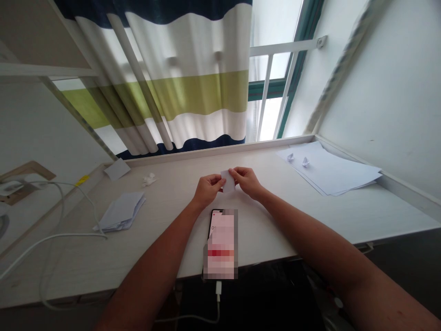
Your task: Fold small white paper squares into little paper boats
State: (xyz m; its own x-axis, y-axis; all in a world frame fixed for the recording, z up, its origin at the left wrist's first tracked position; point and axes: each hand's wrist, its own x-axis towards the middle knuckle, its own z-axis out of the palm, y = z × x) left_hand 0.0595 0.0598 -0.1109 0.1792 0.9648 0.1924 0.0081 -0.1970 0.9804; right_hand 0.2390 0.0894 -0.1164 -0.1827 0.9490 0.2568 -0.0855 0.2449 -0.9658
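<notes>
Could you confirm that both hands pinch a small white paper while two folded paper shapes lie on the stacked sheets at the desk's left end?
Wrong side: the head view shows the folded paper shapes on the stacked sheets at the desk's right end. The left hand and right hand pinch the small white paper.

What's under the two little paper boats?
The paper boats sit on a loose stack of white paper sheets. The stack rests on the desk. The spots right under the boats are covered, so they can't be seen.
</notes>
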